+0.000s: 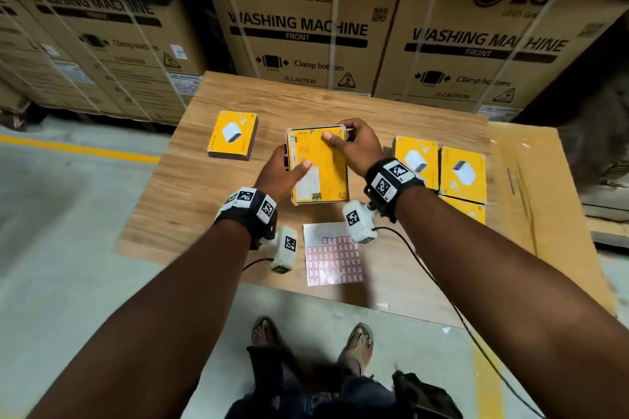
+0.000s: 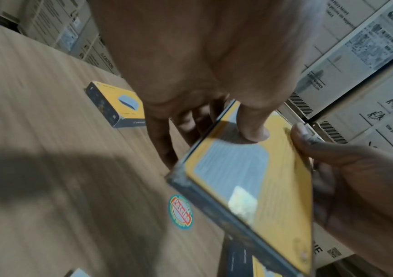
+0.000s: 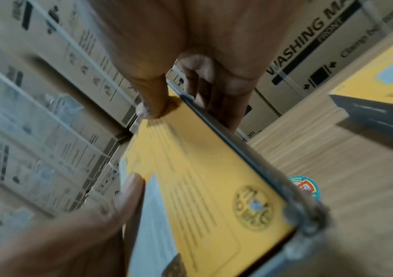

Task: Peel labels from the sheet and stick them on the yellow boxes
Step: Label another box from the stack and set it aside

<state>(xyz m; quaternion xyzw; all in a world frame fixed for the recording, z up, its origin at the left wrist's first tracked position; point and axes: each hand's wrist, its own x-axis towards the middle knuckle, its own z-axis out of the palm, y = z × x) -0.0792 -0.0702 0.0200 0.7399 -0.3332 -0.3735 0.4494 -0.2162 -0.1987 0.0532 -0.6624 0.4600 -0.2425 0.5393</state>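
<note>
1. Held above the middle of the light wood-grain table (image 1: 218, 214): a flat yellow cardboard box with dark sides (image 1: 318, 167), printed back face up, lines of small text too blurred to read, a white text panel at its near left, a round emblem at its near right corner.
2. Left hand (image 1: 280, 173) gripping the box's left edge, thumb lying on the top face, fingers curled underneath, as seen in the left wrist view (image 2: 214, 75).
3. Right hand (image 1: 357, 146) gripping the far right corner, thumb pressed flat on the top face, fingers wrapped behind the far edge; confirmed in the right wrist view (image 3: 202, 65).
4. Lying flat on the table just near of the held box: a white label sheet with a grid of red-bordered stickers (image 1: 332, 255), partly hidden by the right wrist camera.
5. Far left on the table, well apart from the held box: a second yellow box with a white cube pictured on top (image 1: 233, 134).
6. At the right: a cluster of more yellow boxes (image 1: 463, 173), same white cube picture, side by side and touching.
7. Stuck on the table below the held box: a round teal and red sticker (image 2: 181, 211), writing unclear.
8. Behind the table: big brown cardboard cartons (image 1: 306, 20) printed "LG", "Life's Good", "WASHING MACHINE", "FRONT", "Clamp bottom", "CAUTION".
</note>
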